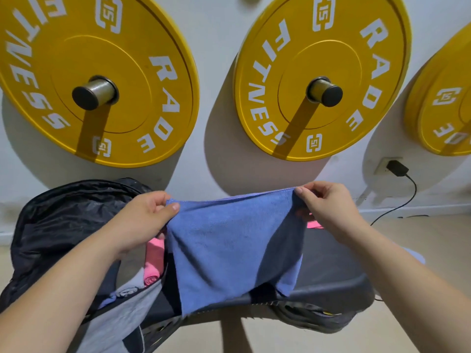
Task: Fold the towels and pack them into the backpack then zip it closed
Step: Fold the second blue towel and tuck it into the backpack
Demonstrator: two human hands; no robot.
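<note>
Both hands hold a blue towel (pixel 229 240) stretched above a black padded bench (pixel 331 273): the left hand (pixel 142 220) pinches 1 top corner, the right hand (pixel 328 207) pinches the other. The fuzzy cloth hangs down over the bench's near edge. At the bench's left end the black-and-grey backpack (pixel 51 225) gapes open, a rolled pink towel (pixel 153 263) inside. 3 yellow weight plates (pixel 323 72) hang on the wall behind.
</note>
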